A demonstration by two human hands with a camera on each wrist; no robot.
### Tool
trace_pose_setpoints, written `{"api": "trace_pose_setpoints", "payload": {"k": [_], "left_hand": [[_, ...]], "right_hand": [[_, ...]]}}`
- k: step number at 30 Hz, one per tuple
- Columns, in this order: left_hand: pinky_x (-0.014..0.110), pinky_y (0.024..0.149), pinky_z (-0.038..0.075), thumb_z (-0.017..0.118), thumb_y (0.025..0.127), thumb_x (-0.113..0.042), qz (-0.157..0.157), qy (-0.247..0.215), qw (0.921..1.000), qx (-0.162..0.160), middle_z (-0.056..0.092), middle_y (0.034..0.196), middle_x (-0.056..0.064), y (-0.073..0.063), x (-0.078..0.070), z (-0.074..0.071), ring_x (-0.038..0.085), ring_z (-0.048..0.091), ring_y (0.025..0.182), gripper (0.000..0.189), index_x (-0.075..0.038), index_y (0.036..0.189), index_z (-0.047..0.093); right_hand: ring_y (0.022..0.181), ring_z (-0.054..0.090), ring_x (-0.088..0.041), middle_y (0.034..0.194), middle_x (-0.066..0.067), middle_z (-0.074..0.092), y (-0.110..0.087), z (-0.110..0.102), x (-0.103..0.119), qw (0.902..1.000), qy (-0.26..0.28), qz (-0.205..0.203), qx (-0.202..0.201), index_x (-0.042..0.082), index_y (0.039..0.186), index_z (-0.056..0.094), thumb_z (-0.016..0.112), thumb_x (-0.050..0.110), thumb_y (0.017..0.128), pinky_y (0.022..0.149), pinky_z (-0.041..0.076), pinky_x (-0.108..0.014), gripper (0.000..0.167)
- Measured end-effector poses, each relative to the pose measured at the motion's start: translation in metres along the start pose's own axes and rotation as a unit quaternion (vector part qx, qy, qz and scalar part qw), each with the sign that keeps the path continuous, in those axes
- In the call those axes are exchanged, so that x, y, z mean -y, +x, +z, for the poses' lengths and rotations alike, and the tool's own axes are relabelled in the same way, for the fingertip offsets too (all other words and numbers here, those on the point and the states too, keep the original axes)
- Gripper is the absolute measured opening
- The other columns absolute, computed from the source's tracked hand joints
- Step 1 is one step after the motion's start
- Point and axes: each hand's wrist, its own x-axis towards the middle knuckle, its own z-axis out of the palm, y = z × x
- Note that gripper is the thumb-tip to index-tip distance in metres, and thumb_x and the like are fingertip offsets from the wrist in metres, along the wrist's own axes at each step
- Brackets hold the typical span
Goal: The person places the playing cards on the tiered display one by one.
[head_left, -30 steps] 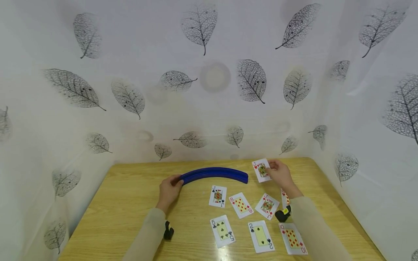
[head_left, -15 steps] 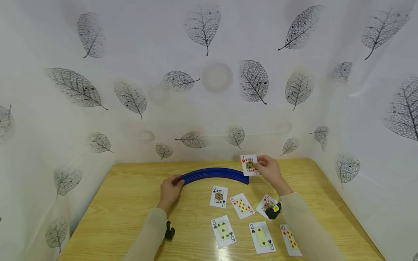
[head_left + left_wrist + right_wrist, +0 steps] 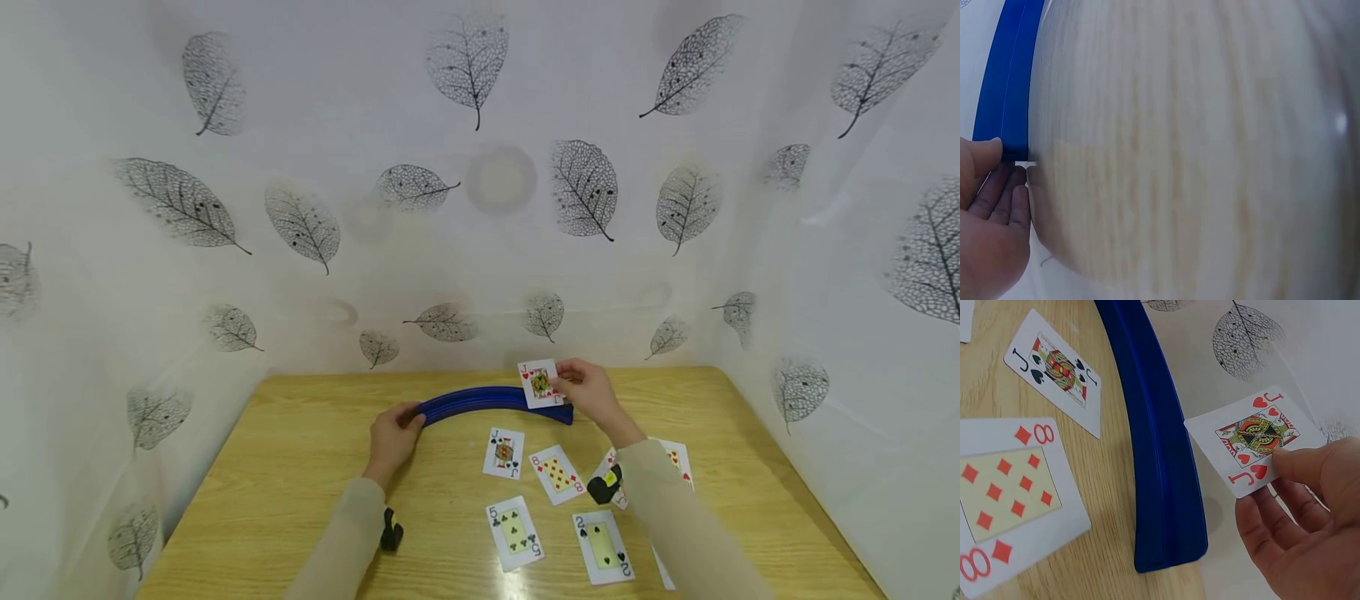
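Observation:
A curved blue card holder (image 3: 471,402) lies near the table's back edge, with a groove along its length. My left hand (image 3: 392,442) pinches its left end; in the left wrist view the thumb (image 3: 986,153) lies on top and the fingers come from beside it. Between thumb and fingers my right hand (image 3: 592,398) holds a jack of hearts (image 3: 538,383) above the holder's right part. In the right wrist view the card (image 3: 1257,434) is face up, and one corner appears to overlap the holder's edge. Whether it touches the groove I cannot tell.
Face-up cards lie on the wooden table (image 3: 300,475): a jack of spades (image 3: 504,453), an eight of diamonds (image 3: 557,473), a five of clubs (image 3: 514,533) and a two of spades (image 3: 603,547). The right sleeve (image 3: 675,508) partly covers other cards. A leaf-print curtain (image 3: 360,275) stands behind.
My right hand has carried the jack of hearts leftward from beyond the holder's right end to above it. My left hand stays at the holder's left end.

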Motion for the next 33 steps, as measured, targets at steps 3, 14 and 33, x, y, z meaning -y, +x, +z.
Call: {"api": "trace_pose_setpoints", "payload": {"k": [3, 14, 33], "left_hand": [[0.052, 0.100, 0.059, 0.072, 0.098, -0.006, -0.006, -0.001, 1.0000, -0.001, 0.075, 0.123, 0.021, 0.000, -0.001, 0.000, 0.038, 0.071, 0.114, 0.025, -0.001, 0.123, 0.075], [0.053, 0.103, 0.057, 0.072, 0.099, -0.007, -0.013, 0.000, 0.9999, 0.004, 0.074, 0.127, 0.021, -0.001, -0.002, 0.000, 0.038, 0.070, 0.118, 0.027, -0.002, 0.126, 0.074], [0.054, 0.099, 0.058, 0.071, 0.099, -0.007, 0.022, 0.019, 0.9996, 0.004, 0.076, 0.123, 0.021, -0.001, 0.002, -0.001, 0.039, 0.071, 0.113, 0.027, 0.000, 0.125, 0.075]], "right_hand": [[0.079, 0.069, -0.015, 0.104, -0.027, 0.075, 0.000, 0.008, 0.002, 0.9999, 0.008, -0.009, 0.007, -0.010, 0.117, 0.069, 0.072, 0.003, 0.097, 0.064, 0.063, -0.030, 0.024], [0.086, 0.073, -0.023, 0.106, -0.027, 0.076, 0.006, 0.035, 0.015, 0.9994, 0.022, -0.024, 0.010, -0.009, 0.119, 0.070, 0.072, 0.002, 0.097, 0.070, 0.064, -0.031, 0.024], [0.101, 0.073, -0.037, 0.117, -0.027, 0.074, 0.014, 0.077, 0.037, 0.9977, 0.013, -0.051, 0.042, -0.008, 0.127, 0.068, 0.070, 0.005, 0.100, 0.079, 0.064, -0.034, 0.030]]}}
